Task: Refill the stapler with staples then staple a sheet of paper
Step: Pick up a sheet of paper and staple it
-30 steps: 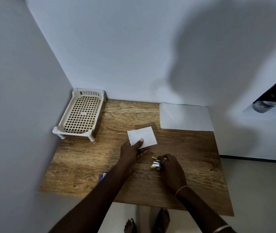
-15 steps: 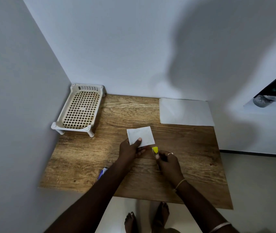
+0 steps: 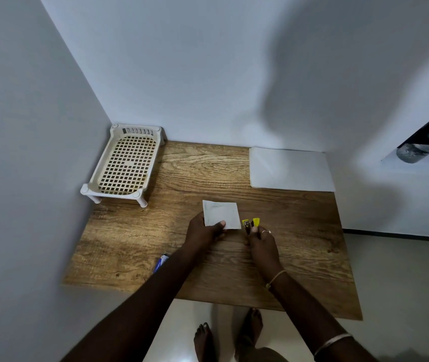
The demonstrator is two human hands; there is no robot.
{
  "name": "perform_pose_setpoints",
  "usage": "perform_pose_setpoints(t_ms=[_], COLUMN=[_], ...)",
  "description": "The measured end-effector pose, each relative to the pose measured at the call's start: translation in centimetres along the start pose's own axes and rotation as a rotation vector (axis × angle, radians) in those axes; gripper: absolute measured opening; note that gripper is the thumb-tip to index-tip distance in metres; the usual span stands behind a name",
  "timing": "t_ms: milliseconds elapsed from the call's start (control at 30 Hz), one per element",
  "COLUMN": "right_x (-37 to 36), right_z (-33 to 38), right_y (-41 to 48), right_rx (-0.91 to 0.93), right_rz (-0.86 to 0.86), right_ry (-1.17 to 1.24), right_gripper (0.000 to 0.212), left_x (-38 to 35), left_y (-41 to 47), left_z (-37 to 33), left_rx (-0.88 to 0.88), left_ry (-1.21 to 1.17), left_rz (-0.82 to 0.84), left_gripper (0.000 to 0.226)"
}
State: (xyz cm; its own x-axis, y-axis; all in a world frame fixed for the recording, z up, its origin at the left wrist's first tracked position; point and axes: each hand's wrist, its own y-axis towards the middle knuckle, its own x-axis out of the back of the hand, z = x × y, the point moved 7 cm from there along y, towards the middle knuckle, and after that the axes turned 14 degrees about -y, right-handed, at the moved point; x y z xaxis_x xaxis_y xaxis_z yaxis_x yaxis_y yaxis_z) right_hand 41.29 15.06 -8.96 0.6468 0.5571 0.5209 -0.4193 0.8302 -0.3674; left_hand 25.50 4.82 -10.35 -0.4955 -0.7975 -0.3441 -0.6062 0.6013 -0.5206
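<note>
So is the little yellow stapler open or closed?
Open. The stapler in the right hand shows two yellow parts spread apart, with metal between them, beside the small paper.

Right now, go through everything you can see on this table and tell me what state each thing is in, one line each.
Folded paper: pinched in the left hand, above the table.
Stapler: yellow, gripped by the right hand, beside the paper's right edge.
Paper stack: flat, far right corner.
Basket tray: upright on its legs, nothing in it.
Blue staple box: lying near the front edge, partly hidden by the left arm.
</note>
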Motion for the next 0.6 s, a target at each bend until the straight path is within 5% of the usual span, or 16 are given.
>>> perform_pose_setpoints(t_ms=[133,333,600], right_x=[0.7,0.3,-0.5], right_z=[-0.2,-0.8,-0.4], right_y=[-0.9,-1.7,-2.1], right_rx=[0.184,0.433,0.625], right_rz=[-0.08,-0.032,-0.078], right_ry=[-0.252,-0.762,-0.962], right_gripper=[0.027,0.043,0.047], left_x=[0.9,1.4,0.8], left_y=[0.7,1.1,0.9], left_z=[-0.2,-0.6,-1.6], left_rx=[-0.052,-0.147,-0.224], left_ry=[0.155,0.407,0.636], left_rz=[-0.052,-0.055,-0.081], left_gripper=[0.042,0.048,0.061])
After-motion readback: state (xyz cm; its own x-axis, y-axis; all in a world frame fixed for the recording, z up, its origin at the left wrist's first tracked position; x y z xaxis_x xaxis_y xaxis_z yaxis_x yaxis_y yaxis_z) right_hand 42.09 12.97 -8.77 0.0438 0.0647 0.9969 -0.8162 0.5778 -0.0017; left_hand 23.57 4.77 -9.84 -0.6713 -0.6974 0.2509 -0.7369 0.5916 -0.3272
